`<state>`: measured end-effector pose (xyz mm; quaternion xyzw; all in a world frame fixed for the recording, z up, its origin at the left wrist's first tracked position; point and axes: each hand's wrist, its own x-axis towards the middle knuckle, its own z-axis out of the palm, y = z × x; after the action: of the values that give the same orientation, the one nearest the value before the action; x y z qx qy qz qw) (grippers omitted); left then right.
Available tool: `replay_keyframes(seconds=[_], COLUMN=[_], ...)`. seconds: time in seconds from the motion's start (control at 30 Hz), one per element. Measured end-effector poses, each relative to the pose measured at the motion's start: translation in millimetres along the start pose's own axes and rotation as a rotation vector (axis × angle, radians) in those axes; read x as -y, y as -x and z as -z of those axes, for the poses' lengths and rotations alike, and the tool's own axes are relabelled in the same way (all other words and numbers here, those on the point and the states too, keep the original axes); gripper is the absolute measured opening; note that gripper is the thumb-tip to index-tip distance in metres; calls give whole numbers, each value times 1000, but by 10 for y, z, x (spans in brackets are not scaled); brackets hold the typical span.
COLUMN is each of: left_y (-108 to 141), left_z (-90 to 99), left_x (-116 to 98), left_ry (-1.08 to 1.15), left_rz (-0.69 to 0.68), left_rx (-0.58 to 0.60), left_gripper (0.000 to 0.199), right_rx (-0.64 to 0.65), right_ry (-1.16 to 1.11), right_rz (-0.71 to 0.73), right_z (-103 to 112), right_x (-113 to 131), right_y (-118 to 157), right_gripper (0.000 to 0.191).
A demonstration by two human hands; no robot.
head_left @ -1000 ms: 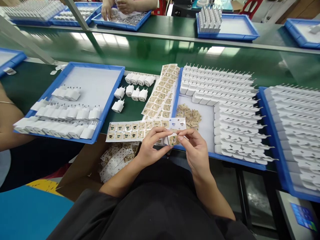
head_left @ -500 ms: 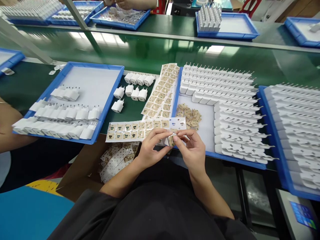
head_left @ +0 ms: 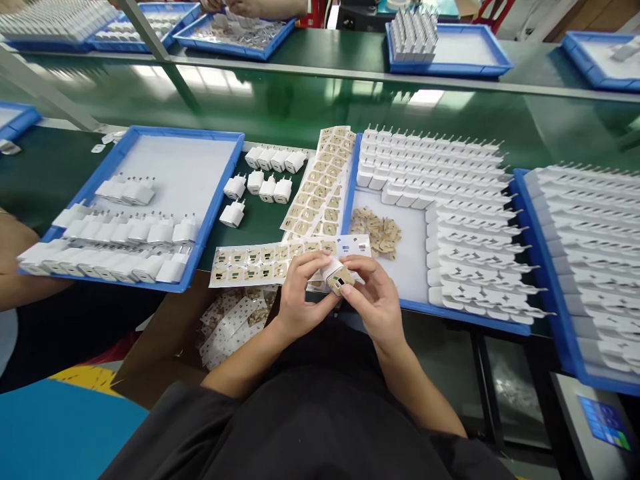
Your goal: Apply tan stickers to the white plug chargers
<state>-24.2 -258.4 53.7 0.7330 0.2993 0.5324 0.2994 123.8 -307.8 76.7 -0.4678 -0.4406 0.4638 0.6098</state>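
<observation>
A white plug-in charger [head_left: 330, 267] is pinched between both my hands at the table's front edge, its port face tilted up towards me. A tan sticker [head_left: 343, 277] with cut-outs covers that face. My left hand [head_left: 306, 293] grips the charger's left side between thumb and fingers. On the right, my right hand [head_left: 379, 303] holds it too, the thumb pressing the sticker's lower edge and the fingers curled behind. Just beyond the hands lies a sticker sheet [head_left: 250, 264], partly covered by my fingers. Loose tan pieces [head_left: 376, 232] are heaped in the right tray [head_left: 414, 267].
Chargers stand in rows in the right tray and a farther tray [head_left: 555, 307]. The left tray [head_left: 187, 167] holds more, and several loose chargers [head_left: 270, 187] sit beside it. More sticker sheets [head_left: 320, 177] lie behind. Another person's arm [head_left: 20, 260] shows at far left.
The charger has turned and risen slightly between my fingers, so more of its white body and stickered face shows. Both hands keep hold of it.
</observation>
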Motion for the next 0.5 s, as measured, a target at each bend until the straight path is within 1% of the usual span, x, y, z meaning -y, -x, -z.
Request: replay_keyframes(seconds=[0.03, 0.1, 0.2, 0.33, 0.5], left_y=[-10, -29, -45, -29, -3], left_z=[-4, -7, -5, -15, -27], left_x=[-6, -15, -13, 17, 43], left_ry=[-28, -78, -145, -187, -207], left_rz=[-15, -89, -189, -223, -256], left_rx=[4, 5, -17, -26, -29], left_gripper=[48, 46, 47, 46, 46], right_rx=[-14, -18, -33, -89, -117], right_ry=[0, 12, 23, -13, -79], right_rz=[15, 41, 45, 36, 59], right_z=[-17, -47, -90, -147, -185], right_x=[4, 19, 48, 49, 3], right_y=[3, -3, -26, -42, -38], right_gripper=[21, 18, 14, 7, 7])
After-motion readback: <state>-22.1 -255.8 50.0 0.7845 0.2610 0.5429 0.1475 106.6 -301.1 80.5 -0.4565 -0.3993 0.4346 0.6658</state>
